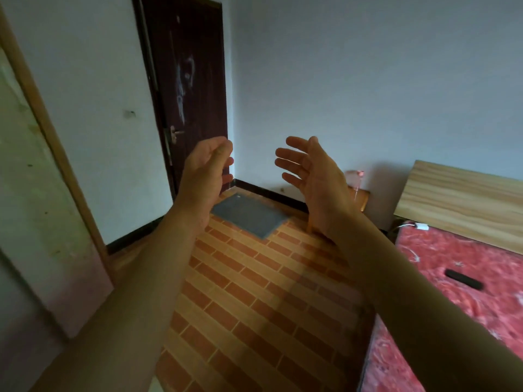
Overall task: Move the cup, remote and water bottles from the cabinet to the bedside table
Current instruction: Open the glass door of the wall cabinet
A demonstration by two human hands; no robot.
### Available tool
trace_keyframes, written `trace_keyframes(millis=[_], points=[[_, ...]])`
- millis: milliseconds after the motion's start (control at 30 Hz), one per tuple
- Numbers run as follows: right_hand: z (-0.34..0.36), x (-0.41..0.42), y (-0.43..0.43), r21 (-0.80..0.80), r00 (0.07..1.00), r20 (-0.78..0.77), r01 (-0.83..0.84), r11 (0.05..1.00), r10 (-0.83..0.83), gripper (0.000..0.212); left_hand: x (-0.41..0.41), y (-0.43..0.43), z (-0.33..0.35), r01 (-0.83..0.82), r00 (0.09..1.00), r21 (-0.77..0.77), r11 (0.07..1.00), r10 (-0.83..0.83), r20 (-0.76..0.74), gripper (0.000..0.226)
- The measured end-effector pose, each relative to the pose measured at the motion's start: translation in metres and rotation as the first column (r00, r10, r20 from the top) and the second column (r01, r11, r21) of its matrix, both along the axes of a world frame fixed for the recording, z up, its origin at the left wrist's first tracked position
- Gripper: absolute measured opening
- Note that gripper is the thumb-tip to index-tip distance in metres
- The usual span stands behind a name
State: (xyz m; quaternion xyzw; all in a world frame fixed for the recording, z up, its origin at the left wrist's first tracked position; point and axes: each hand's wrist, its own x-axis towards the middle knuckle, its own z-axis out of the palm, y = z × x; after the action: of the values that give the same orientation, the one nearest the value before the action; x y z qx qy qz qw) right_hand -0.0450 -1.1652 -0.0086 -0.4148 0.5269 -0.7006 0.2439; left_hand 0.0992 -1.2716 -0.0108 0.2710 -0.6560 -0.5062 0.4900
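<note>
My left hand (205, 174) and my right hand (314, 179) are raised in front of me, palms facing each other, fingers apart, holding nothing. Behind my right hand stands a small wooden bedside table (363, 198) against the far wall, partly hidden by the hand. A clear bottle with a pinkish top (355, 176) stands on it. A dark, long object that looks like a remote (463, 279) lies on the red bedspread at the right. No cup or cabinet top is in view.
A dark brown door (186, 89) is shut at the back left. A grey mat (249, 215) lies on the brick-patterned floor (254, 292). The bed (467, 292) with a wooden headboard (464, 202) fills the right. A tall pale panel (42, 193) stands at the left.
</note>
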Motion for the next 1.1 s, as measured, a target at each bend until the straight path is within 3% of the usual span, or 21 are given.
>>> trace_keyframes(millis=[300,500,700,1100], points=[[-0.01,-0.051,-0.085,-0.008,1.0,0.025,0.012,1.0,-0.012,0.049,-0.062,-0.077,-0.002,-0.003,0.998,0.073,0.997,0.007,-0.057,0.021],[-0.01,-0.121,-0.175,-0.059,0.999,0.006,-0.042,0.997,0.043,0.045,-0.113,-0.163,-0.006,-0.131,0.99,0.033,0.991,0.132,-0.05,0.029],[-0.008,-0.184,-0.268,0.006,0.979,0.079,-0.189,0.982,0.188,0.043,-0.164,-0.24,-0.005,-0.276,0.96,0.067,0.959,0.278,-0.023,0.027],[0.011,-0.219,-0.442,-0.063,0.917,0.086,-0.384,0.921,0.389,0.039,-0.183,-0.393,-0.001,-0.44,0.897,0.033,0.897,0.441,-0.021,0.038]])
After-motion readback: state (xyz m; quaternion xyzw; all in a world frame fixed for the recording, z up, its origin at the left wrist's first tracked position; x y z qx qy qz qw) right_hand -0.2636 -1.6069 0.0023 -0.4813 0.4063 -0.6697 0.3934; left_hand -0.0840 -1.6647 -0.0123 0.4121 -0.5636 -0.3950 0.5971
